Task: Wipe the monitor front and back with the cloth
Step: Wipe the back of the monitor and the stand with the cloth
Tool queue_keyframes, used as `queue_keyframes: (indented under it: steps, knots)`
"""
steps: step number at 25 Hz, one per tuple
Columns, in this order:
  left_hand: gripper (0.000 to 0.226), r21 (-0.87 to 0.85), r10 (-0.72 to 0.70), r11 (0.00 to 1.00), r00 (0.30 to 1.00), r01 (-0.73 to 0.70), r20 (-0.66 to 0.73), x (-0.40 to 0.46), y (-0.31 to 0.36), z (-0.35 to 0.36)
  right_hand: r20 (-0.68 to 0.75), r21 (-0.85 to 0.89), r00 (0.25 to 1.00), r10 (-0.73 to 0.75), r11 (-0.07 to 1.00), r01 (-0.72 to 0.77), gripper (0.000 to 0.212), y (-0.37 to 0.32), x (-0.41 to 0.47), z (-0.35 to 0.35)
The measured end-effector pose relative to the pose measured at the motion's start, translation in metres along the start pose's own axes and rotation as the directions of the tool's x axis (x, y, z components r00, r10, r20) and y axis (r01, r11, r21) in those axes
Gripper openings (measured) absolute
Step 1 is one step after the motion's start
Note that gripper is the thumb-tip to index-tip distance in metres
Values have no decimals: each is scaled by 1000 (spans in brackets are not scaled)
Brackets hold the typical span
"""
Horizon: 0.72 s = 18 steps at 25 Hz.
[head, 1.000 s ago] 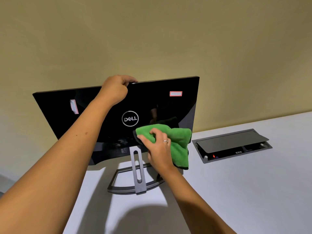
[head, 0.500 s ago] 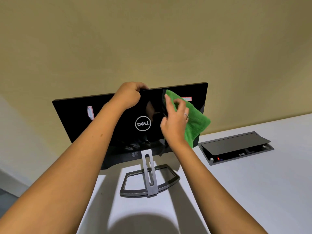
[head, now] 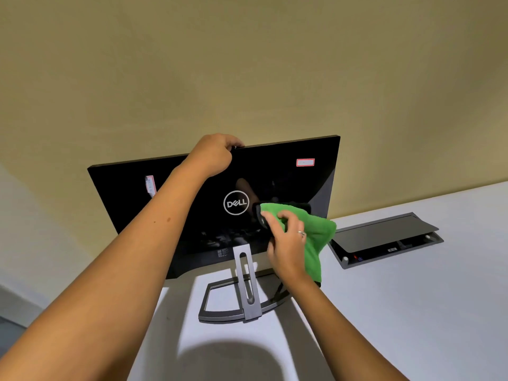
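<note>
Right hand [head: 288, 243]: fingers spread and lightly bent over the green cloth [head: 310, 232], pressing it against the glossy black back of the monitor [head: 275, 177], just right of the round Dell logo [head: 235, 202]. A ring shows on one finger. The cloth bunches under the palm and hangs down past the monitor's lower right edge (its dark underside shows at the left fold, by the fingertips).

Left hand [head: 214, 155]: fingers curled over the monitor's top edge near the middle, gripping it; the fingertips go over to the far side and are hidden. Forearm crosses the left half of the back panel.

Monitor: stands on the white desk [head: 412, 312] with its back toward the camera, tilted so the top leans away. Grey stand [head: 244, 292] with a slotted upright and an open frame base, resting on the desk directly below the logo. Two stickers on the back: a red-bordered one [head: 305, 162] near the upper right corner, another [head: 150, 184] on the left, partly behind the left forearm.

Right of the monitor, set into the desk: a cable box [head: 384, 240] with its dark lid propped open. Tan wall [head: 247, 64] behind. Rounded shadow on the desk at the near edge.
</note>
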State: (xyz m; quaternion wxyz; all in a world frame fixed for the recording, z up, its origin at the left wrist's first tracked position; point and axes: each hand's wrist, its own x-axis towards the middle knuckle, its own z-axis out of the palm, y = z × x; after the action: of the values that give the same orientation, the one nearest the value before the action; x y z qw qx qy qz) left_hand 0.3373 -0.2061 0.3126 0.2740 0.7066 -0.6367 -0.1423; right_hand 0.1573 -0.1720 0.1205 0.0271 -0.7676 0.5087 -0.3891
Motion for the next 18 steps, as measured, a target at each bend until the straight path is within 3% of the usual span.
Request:
queue_keyframes:
  steps: [3,5,10,14,17,18]
  knots:
    - [44,-1,0,1000,1000,0,-10,2,-4,-1,-124,117,978,167,981,-153,75,-12,50,-20]
    - [41,14,-4,1000,1000,4,-17,3,-8,1,-148,95,979,142,987,-128,76,-30,76,-28]
    - [46,94,-7,995,998,13,-62,-6,-29,-11,8,-90,978,-210,974,210,85,-64,49,0]
    - [41,86,-13,996,994,22,-113,-18,-49,-22,133,-139,916,-378,908,395,69,-45,-13,33]
    - [40,48,8,999,993,-3,-114,-25,-52,-26,227,-39,947,-228,969,243,52,-17,-32,31]
    - [41,39,9,999,994,-5,-108,-26,-52,-26,186,-17,968,-171,984,177,58,-13,-32,28]
